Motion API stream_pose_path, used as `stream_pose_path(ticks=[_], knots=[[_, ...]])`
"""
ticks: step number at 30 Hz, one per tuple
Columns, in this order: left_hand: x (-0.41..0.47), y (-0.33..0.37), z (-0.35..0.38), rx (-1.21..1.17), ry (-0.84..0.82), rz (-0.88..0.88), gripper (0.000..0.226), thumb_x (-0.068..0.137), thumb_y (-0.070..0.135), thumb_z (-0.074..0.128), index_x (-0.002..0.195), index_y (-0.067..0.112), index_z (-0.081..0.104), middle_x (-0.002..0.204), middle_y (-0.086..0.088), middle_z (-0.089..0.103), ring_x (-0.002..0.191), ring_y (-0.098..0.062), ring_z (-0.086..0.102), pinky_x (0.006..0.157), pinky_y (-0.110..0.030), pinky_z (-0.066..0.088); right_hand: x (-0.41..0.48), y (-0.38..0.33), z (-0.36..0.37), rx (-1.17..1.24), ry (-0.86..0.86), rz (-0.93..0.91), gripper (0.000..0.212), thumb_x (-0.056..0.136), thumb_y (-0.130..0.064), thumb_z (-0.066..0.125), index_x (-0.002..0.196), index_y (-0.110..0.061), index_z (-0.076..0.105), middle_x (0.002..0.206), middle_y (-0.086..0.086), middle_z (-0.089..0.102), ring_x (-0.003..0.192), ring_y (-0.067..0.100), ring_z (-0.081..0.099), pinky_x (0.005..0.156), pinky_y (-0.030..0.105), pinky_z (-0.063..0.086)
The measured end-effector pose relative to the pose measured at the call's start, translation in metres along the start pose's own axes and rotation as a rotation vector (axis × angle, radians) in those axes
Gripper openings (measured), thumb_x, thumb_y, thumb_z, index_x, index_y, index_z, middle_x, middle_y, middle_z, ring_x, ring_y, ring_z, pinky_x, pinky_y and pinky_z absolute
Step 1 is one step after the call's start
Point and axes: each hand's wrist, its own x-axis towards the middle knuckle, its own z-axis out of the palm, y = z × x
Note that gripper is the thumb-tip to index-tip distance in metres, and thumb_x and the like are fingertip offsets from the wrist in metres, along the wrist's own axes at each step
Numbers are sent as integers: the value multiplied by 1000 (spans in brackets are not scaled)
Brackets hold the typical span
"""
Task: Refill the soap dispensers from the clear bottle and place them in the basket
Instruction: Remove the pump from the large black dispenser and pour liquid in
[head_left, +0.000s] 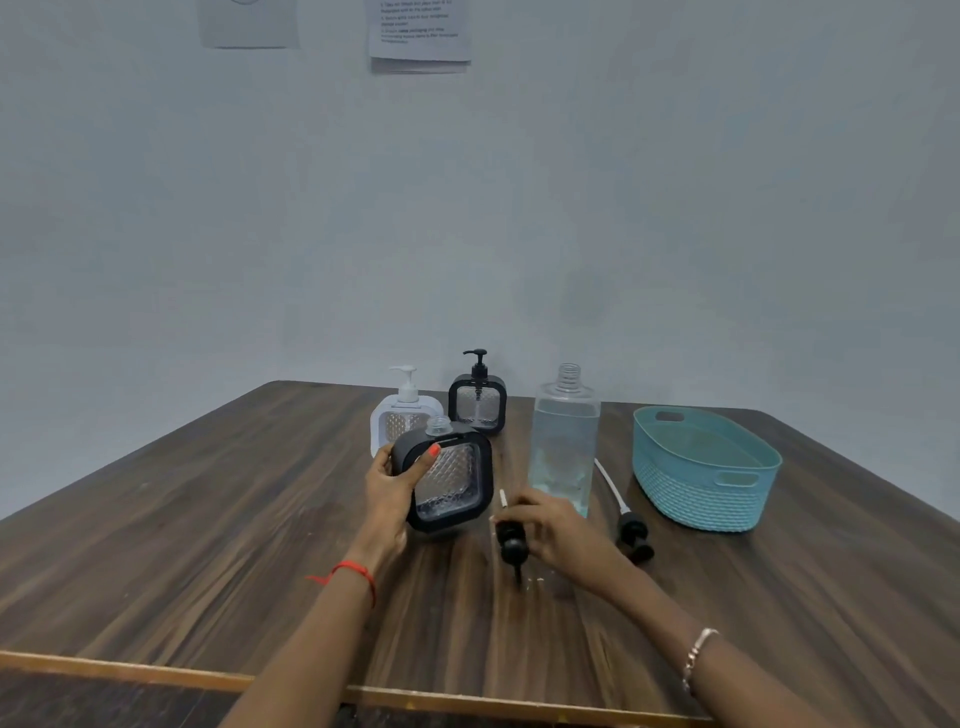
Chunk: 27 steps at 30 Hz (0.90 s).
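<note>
**Operator:** My left hand (387, 493) is wrapped around the black dispenser (449, 478), thumb on its front face, tilting it up off the table (208, 519). Its neck is open, no pump in it. My right hand (550, 530) is closed on a black pump head (511, 540), white tube poking up past the fingers.

**Spotter:** Where's the refill bottle?

**Operator:** The clear bottle (563, 441) stands upright just behind my right hand, cap off, liquid most of the way up. I can't tell whether the dispenser I'm holding has soap in it yet; the patterned window hides the level.

**Spotter:** So what makes this step go cleanly?

**Operator:** I'd bring the dispenser upright first, then feed the tube straight down the neck before twisting. At this tilt, anything inside could run out.

**Spotter:** Clearance?

**Operator:** Tight on the right. The bottle is tall and near my knuckles, so a careless lift could tip it. A second pump (634, 535) lies loose between bottle and basket (706, 473). The basket sits well right, nothing in it that I can see. A white dispenser (402, 415) and another black one (478, 400) stand behind, near the far edge. Plenty of bare table toward me and to the left.
</note>
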Motion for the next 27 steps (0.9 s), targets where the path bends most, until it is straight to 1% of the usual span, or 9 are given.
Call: stream_pose_path(ticks=[2, 7, 10, 13, 17, 21, 24, 26, 27], knots=[[0, -1, 4, 7, 10, 13, 34, 74, 6, 73, 104, 11, 57, 98, -7, 67, 83, -19, 66, 61, -23, 58, 0, 5, 9, -79, -38, 23, 40, 84, 5, 52, 119, -13, 62, 118, 9, 54, 107, 23, 55, 92, 27, 43], [4, -3, 6, 18, 26, 12, 38, 73, 6, 74, 107, 9, 57, 100, -10, 66, 86, -24, 65, 71, -32, 56, 0, 9, 14, -96, -129, 103, 51, 83, 2, 51, 130, -15, 50, 131, 6, 44, 118, 21, 46, 97, 22, 35], [7, -6, 6, 50, 34, 26, 41, 72, 6, 75, 109, 9, 57, 97, -8, 67, 82, -20, 66, 62, -25, 58, -2, 11, 15, -73, -123, 92, 55, 82, 3, 50, 132, -19, 48, 132, 2, 43, 119, 16, 45, 97, 19, 36], [11, -11, 11, 97, 33, 74, 41, 72, 3, 75, 108, 8, 56, 92, -5, 67, 77, -16, 65, 56, -18, 55, 0, 13, 11, -13, 99, 84, 53, 77, 11, 45, 122, -15, 58, 119, 3, 54, 107, 16, 53, 89, 23, 45], [16, -18, 21, 101, 35, 97, 39, 73, 3, 75, 105, 12, 56, 90, -2, 67, 77, -13, 64, 61, -21, 54, 13, 16, -11, 140, 603, 209, 37, 69, 18, 51, 89, -10, 66, 89, 5, 62, 74, 4, 52, 66, 8, 38], [23, -22, 30, 100, 3, 99, 37, 73, 3, 74, 102, 17, 57, 91, -1, 68, 81, -16, 65, 69, -28, 53, 27, 36, -34, 307, 860, 407, 34, 71, -5, 73, 91, -18, 49, 92, -1, 52, 81, 14, 49, 71, 20, 40], [28, -24, 37, 103, -14, 109, 35, 73, 3, 74, 100, 18, 58, 92, -1, 68, 82, -16, 66, 64, -23, 54, 36, 57, -43, 437, 775, 506, 62, 64, -21, 84, 110, -17, 41, 108, 0, 49, 96, 13, 49, 81, 28, 43], [32, -25, 41, 112, -11, 117, 31, 73, 3, 74, 94, 20, 60, 89, 0, 69, 80, -15, 66, 59, -19, 54, 43, 66, -46, 640, 640, 517, 75, 62, -16, 85, 121, -15, 40, 114, -1, 53, 99, 13, 55, 82, 28, 49], [33, -26, 42, 113, -6, 118, 30, 71, 3, 75, 91, 20, 60, 88, 0, 69, 78, -14, 67, 57, -18, 54, 45, 69, -45, 750, 569, 512, 73, 62, -11, 85, 121, -15, 43, 112, 0, 57, 95, 11, 61, 76, 25, 53]])
